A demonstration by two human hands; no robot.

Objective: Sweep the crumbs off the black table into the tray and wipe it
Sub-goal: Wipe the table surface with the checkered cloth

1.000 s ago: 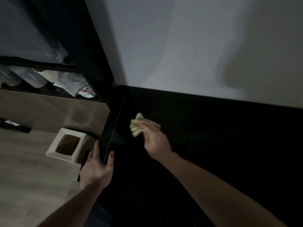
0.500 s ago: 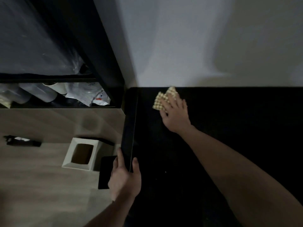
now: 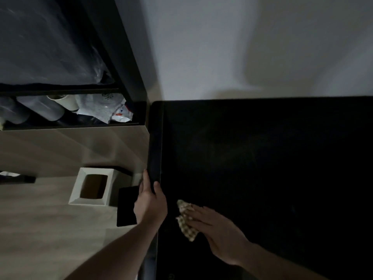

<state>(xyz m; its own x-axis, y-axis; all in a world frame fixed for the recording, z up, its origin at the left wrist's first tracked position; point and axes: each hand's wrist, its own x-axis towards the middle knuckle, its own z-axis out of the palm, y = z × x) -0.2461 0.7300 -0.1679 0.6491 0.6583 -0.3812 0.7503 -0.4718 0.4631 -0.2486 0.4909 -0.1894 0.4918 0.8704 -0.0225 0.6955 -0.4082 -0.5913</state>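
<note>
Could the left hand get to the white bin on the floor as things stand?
Probably not right away. The left hand grips a black tray against the table edge; the white bin sits lower, on the floor beyond it, with nothing between.

Shelf, bin and floor to the left

A dark shelf [image 3: 66, 122] on the far left holds pale cups [image 3: 64, 101] and a crumpled plastic bag [image 3: 113, 112]. A white square bin [image 3: 94, 187] stands on the wooden floor [image 3: 40, 229]; a pale wall [image 3: 242, 47] lies beyond.

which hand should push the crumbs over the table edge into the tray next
Right. The right hand already presses the checked cloth flat on the black table close to its left edge, while the left hand holds the dark tray below that edge.
</note>
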